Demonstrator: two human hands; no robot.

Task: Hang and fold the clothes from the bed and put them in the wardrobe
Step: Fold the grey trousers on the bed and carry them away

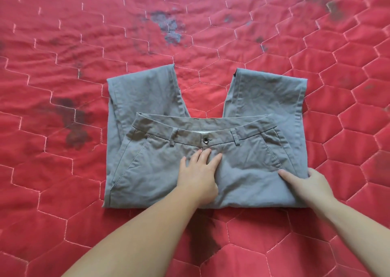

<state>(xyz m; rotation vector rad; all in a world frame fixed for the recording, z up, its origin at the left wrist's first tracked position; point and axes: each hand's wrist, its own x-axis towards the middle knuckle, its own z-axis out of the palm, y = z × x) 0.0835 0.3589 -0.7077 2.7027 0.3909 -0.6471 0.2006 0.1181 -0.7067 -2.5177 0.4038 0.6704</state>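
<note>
Folded grey trousers (202, 150) on red quilt (63, 44); left hand (199, 175) flat on top.

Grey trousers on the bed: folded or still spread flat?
Partly folded. The grey trousers are doubled over, waistband lying on top of both legs. Left hand presses the middle; right hand holds the right edge.

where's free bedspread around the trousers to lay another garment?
The red quilt is bare beyond the folded legs, and to the left and right of the grey trousers. A narrow bare wedge lies between the two legs. The near side is crowded: both forearms cross it, left hand flat on the front, right hand gripping the right edge.
</note>
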